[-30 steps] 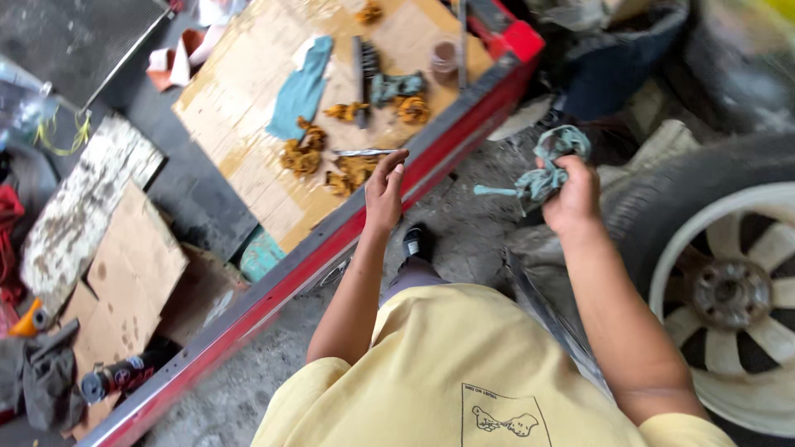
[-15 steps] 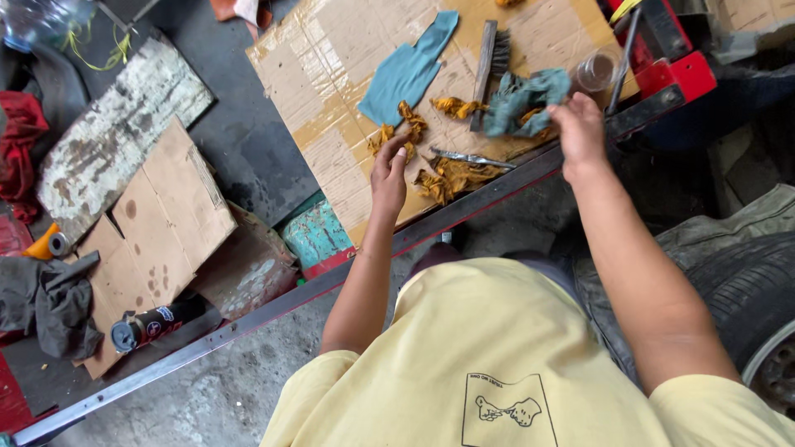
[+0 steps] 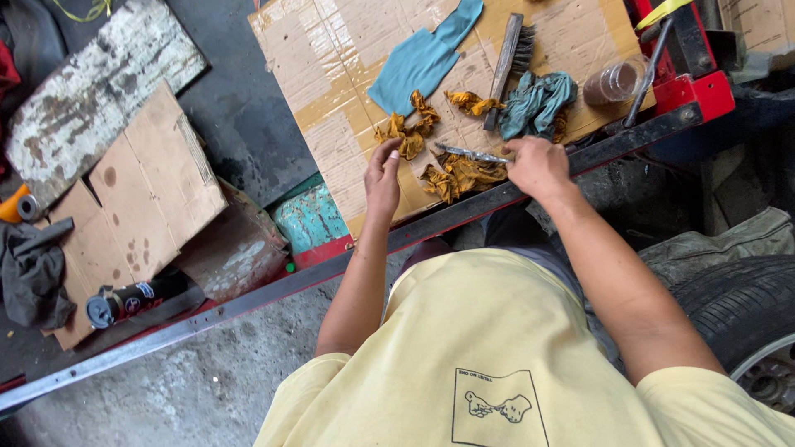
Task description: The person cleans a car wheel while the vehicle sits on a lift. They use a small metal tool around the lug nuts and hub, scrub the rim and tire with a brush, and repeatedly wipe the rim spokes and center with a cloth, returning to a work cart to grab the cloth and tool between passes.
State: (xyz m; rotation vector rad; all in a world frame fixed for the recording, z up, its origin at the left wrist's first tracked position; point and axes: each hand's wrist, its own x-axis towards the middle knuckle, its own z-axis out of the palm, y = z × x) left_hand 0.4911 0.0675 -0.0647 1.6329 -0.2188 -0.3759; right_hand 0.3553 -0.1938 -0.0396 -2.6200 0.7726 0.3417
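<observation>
The slim metal tool (image 3: 470,153) lies flat on the cardboard sheet (image 3: 331,58), its long axis running left to right, tilting slightly down toward the right hand (image 3: 538,165). It looks grey and thin. The right fingers close on its right end. The left hand (image 3: 383,175) hovers loosely curled, holding nothing, beside the yellow rags (image 3: 451,175).

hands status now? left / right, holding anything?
Left hand: loosely curled, fingertips on a yellow rag, not gripping it.
Right hand: over the end of a metal tool on the cardboard; grip cannot be told.
</observation>
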